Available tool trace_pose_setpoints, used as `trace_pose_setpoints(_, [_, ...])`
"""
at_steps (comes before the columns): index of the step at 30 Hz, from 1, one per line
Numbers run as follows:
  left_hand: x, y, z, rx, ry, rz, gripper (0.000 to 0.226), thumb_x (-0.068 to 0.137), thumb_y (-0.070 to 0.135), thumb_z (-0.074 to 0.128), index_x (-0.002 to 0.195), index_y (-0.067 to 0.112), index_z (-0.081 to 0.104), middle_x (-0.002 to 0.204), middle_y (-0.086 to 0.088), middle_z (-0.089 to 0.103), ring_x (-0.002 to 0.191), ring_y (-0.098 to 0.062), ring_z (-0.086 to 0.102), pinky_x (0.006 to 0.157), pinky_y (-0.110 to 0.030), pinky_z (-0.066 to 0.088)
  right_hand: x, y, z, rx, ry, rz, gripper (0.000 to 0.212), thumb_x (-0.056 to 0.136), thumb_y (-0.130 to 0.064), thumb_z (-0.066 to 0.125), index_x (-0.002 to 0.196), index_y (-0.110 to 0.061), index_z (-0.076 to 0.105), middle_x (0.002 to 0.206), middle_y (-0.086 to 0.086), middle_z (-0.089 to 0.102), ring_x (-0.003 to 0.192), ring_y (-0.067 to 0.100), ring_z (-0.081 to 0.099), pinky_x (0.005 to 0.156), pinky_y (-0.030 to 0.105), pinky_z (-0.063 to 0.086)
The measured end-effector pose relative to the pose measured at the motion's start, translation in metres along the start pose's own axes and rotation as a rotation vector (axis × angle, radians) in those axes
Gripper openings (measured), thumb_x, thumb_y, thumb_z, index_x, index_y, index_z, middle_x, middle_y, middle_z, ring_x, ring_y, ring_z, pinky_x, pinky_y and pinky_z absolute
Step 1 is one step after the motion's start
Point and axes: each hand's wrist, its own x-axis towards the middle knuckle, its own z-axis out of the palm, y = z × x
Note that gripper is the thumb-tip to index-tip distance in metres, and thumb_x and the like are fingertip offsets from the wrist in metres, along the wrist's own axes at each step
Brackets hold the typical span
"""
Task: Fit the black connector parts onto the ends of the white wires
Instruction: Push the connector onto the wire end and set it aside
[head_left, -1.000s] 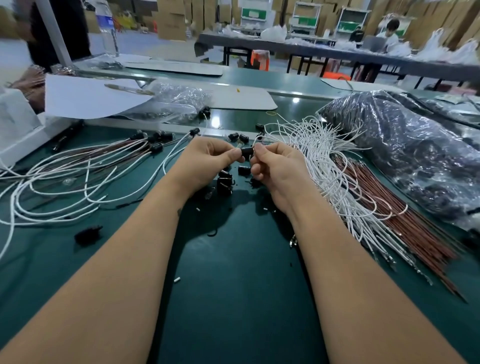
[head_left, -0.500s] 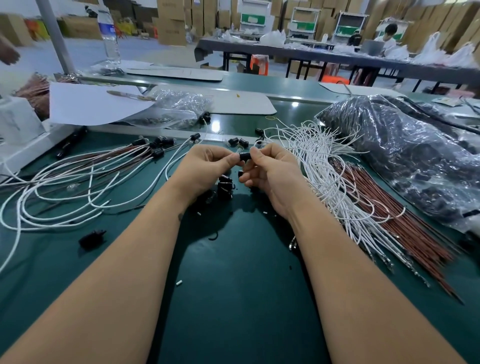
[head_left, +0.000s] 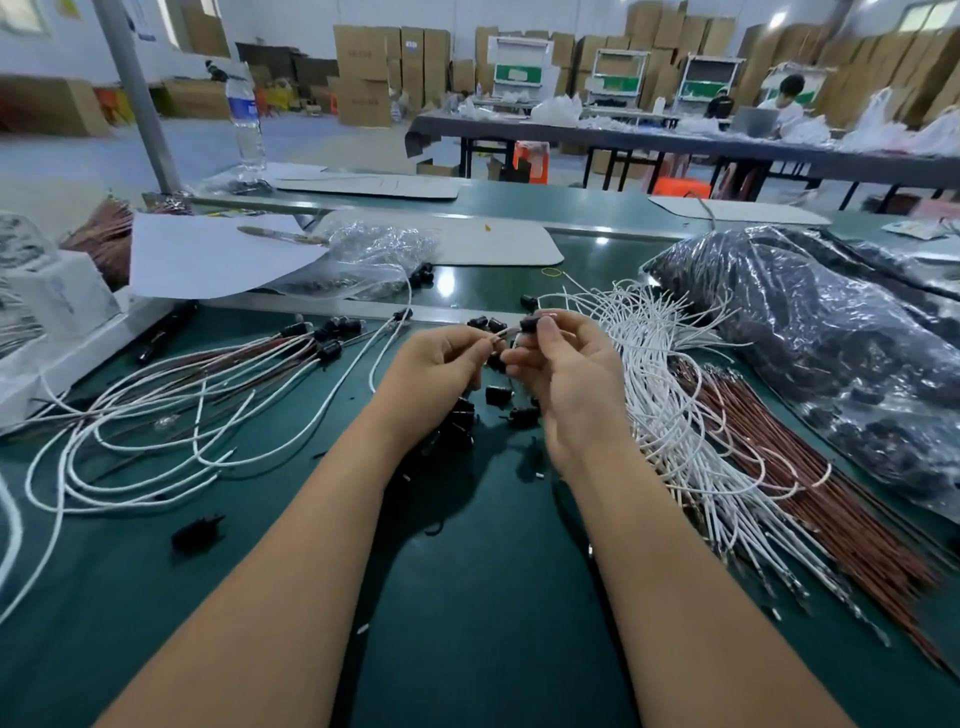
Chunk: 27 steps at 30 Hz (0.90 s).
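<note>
Looking down over both forearms, I see my right hand (head_left: 566, 374) raised above the green work surface (head_left: 467, 597), thumb and forefinger pinching a black connector part (head_left: 531, 325), the other fingers curled loosely under it. My left hand (head_left: 441, 369) sits just beside it, fingertips pressed together on what looks like a wire end (head_left: 497, 336) aimed at the connector; the wire itself is too thin and blurred for me to follow. Under and between the hands lie loose black connector parts (head_left: 498, 395), some hidden by my left wrist, and one more stray part (head_left: 197, 530) lies well apart toward the near left. To the left spreads a tangle of finished white wires (head_left: 156, 415) with black connectors already on their far ends (head_left: 332, 338). To the right a thick bundle of bare white wires (head_left: 670, 395) fans out, touching my right wrist, with a bundle of brown wires (head_left: 810, 499) lying beside it. Past those sits a big clear plastic bag of black parts (head_left: 810, 332). Farther back I make out a smaller crumpled plastic bag (head_left: 374, 254), a white sheet of paper (head_left: 208, 254), a water bottle (head_left: 244, 114) and stacked cardboard boxes (head_left: 363, 73).
</note>
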Motion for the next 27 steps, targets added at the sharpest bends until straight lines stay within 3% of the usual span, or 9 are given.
trace_pose_setpoints(5, [-0.002, -0.002, -0.008, 0.226, 0.028, 0.084, 0.02, 0.097, 0.024, 0.055, 0.087, 0.015, 0.07, 0.055, 0.003, 0.045, 0.049, -0.009, 0.035, 0.052, -0.028, 0.031, 0.002, -0.011, -0.008, 0.17, 0.13, -0.092, 0.01, 0.1, -0.007, 0.047, 0.102, -0.006, 0.057, 0.081, 0.008, 0.061, 0.068, 0.018, 0.066, 0.067, 0.025, 0.055])
trace_pose_setpoints(9, [-0.007, 0.005, -0.014, 0.322, 0.212, 0.209, 0.02, 0.096, 0.021, 0.056, 0.083, 0.013, 0.069, 0.047, 0.014, 0.045, 0.043, -0.006, 0.035, 0.047, -0.022, 0.028, -0.008, -0.013, 0.003, -0.342, 0.126, -0.337, 0.011, 0.101, -0.014, 0.047, 0.095, -0.022, 0.051, 0.077, 0.005, 0.06, 0.059, 0.017, 0.065, 0.058, 0.024, 0.054])
trace_pose_setpoints(11, [-0.008, 0.009, -0.019, 0.233, 0.363, 0.24, 0.017, 0.096, 0.023, 0.055, 0.086, 0.018, 0.068, 0.052, 0.011, 0.051, 0.044, -0.007, 0.036, 0.044, -0.024, 0.028, -0.016, -0.01, 0.012, -0.388, 0.047, -0.361, 0.013, 0.1, -0.013, 0.049, 0.095, -0.026, 0.049, 0.077, 0.008, 0.06, 0.056, 0.017, 0.064, 0.053, 0.023, 0.053])
trace_pose_setpoints(14, [-0.01, 0.011, -0.026, 0.208, 0.463, 0.281, 0.017, 0.097, 0.028, 0.053, 0.089, 0.021, 0.068, 0.063, 0.0, 0.06, 0.054, -0.02, 0.047, 0.052, -0.038, 0.041, -0.022, -0.003, 0.022, -0.349, -0.038, -0.255, 0.017, 0.098, -0.016, 0.054, 0.108, -0.027, 0.044, 0.079, 0.009, 0.063, 0.055, 0.014, 0.064, 0.053, 0.024, 0.054])
trace_pose_setpoints(18, [-0.013, 0.013, -0.021, 0.339, 0.393, 0.346, 0.019, 0.097, 0.03, 0.054, 0.089, 0.02, 0.067, 0.06, 0.008, 0.053, 0.052, -0.01, 0.042, 0.05, -0.033, 0.038, -0.018, -0.001, 0.025, 0.051, -0.023, 0.092, 0.034, 0.097, -0.016, 0.057, 0.125, -0.004, 0.042, 0.067, 0.007, 0.062, 0.051, 0.016, 0.062, 0.051, 0.025, 0.054])
trace_pose_setpoints(22, [-0.01, 0.016, -0.012, 0.408, 0.342, 0.345, 0.019, 0.096, 0.029, 0.056, 0.09, 0.016, 0.069, 0.062, 0.005, 0.057, 0.055, -0.015, 0.047, 0.053, -0.033, 0.043, -0.015, -0.009, 0.018, 0.474, 0.038, 0.347, 0.018, 0.095, -0.014, 0.057, 0.087, 0.002, 0.057, 0.058, 0.006, 0.064, 0.049, 0.011, 0.063, 0.046, 0.016, 0.052])
trace_pose_setpoints(27, [-0.014, 0.017, 0.002, 0.503, 0.219, 0.285, 0.019, 0.096, 0.029, 0.056, 0.091, 0.017, 0.069, 0.066, 0.005, 0.06, 0.063, -0.022, 0.054, 0.061, -0.04, 0.049, -0.019, -0.013, 0.006, 0.665, 0.068, 0.457, 0.021, 0.093, -0.016, 0.06, 0.077, -0.002, 0.06, 0.06, 0.005, 0.063, 0.049, 0.009, 0.062, 0.05, 0.015, 0.054])
